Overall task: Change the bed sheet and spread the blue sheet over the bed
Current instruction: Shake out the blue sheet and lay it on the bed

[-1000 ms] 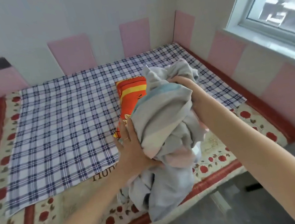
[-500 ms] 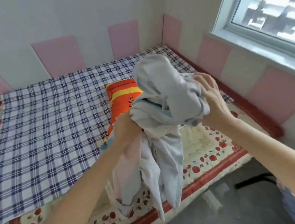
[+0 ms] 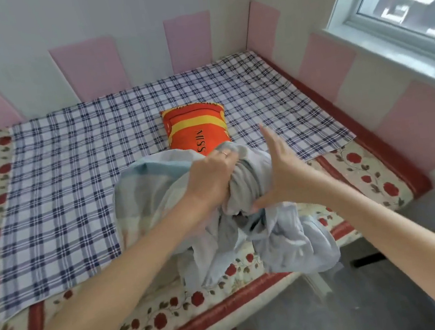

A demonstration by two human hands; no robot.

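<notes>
The left hand [image 3: 211, 178] gripped the bunched blue sheet [image 3: 156, 193], fingers curled into the cloth. The right hand [image 3: 282, 174] lay against the bundle's right side, fingers straight and thumb spread wide. The sheet hung in a heap over the near edge of the bed [image 3: 176, 314]. It partly covered the checked sheet [image 3: 72, 171] and the near end of an orange pillow [image 3: 194, 129] in the middle.

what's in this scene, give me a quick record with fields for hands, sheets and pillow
left hand: grips the bunched blue sheet
right hand: fingers straight, palm against the bundle
blue sheet: crumpled, not spread, held over the bed near its front edge
checked sheet: flat on the bed
pillow: orange, on checked sheet, behind the bundle
</notes>
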